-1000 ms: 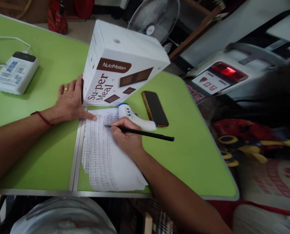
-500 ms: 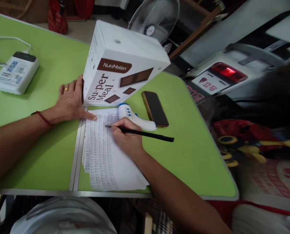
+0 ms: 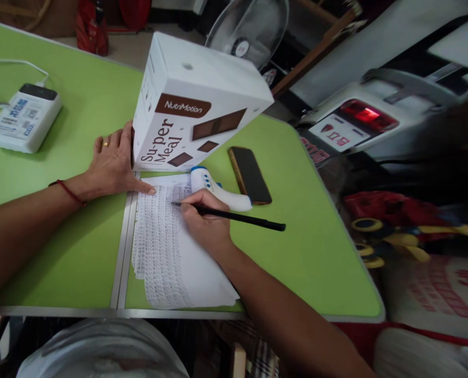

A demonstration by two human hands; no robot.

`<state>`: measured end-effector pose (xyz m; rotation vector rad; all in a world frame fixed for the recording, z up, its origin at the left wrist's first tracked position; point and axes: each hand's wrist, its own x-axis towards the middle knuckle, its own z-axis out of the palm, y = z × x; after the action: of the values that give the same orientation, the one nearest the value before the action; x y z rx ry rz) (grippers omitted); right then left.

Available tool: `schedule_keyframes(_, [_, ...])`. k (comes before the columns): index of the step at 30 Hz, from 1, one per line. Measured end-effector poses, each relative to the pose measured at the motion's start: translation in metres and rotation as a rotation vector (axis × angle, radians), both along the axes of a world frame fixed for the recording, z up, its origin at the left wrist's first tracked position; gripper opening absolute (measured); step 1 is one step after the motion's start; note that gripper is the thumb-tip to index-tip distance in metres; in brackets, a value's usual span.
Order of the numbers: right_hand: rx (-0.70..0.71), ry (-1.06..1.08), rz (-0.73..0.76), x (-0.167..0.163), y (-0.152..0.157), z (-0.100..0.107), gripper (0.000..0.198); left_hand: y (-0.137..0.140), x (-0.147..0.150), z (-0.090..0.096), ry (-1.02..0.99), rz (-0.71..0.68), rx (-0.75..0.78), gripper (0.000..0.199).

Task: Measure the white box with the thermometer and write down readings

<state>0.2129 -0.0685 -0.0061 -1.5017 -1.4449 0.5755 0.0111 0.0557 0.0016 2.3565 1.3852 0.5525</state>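
Note:
My right hand (image 3: 208, 223) grips a black pen (image 3: 245, 218), its tip on a stack of paper sheets (image 3: 166, 252) covered in rows of handwriting. The blank part of the top sheet lies partly under that hand and forearm. My left hand (image 3: 111, 163) rests with fingers spread at the lower left side of a white NutriMotion box (image 3: 226, 100), its thumb on the upper edge of the paper. Just beyond my right hand, a white and blue infrared thermometer (image 3: 221, 193) lies across the top of the sheets.
A phone (image 3: 250, 176) lies right of the thermometer on the green table (image 3: 304, 252). At the far left sits a white device (image 3: 24, 118) with a cable. Behind the table stand a fan (image 3: 247, 37) and a white scooter (image 3: 360, 115) with a red tail light.
The pen's back end has swung slightly right and down, its tip staying on the paper. My left hand has kept its place by the box.

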Motion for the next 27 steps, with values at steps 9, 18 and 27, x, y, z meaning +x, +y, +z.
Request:
schedule_keyframes(9, [-0.023,-0.001,0.077,0.0013,-0.0002,-0.0020,0.006,0.0032,-0.0018,-0.0059,-0.011,-0.002,0.008,0.164])
schedule_keyframes(18, [-0.026,0.017,0.101,0.0000,-0.0003,-0.0045,0.007,0.0024,0.0000,-0.0025,0.002,0.001,-0.004,0.165])
schedule_keyframes(27, [-0.044,-0.002,0.098,-0.0002,-0.0008,-0.0013,0.005,0.0033,-0.0014,-0.0045,-0.003,-0.009,0.007,0.164])
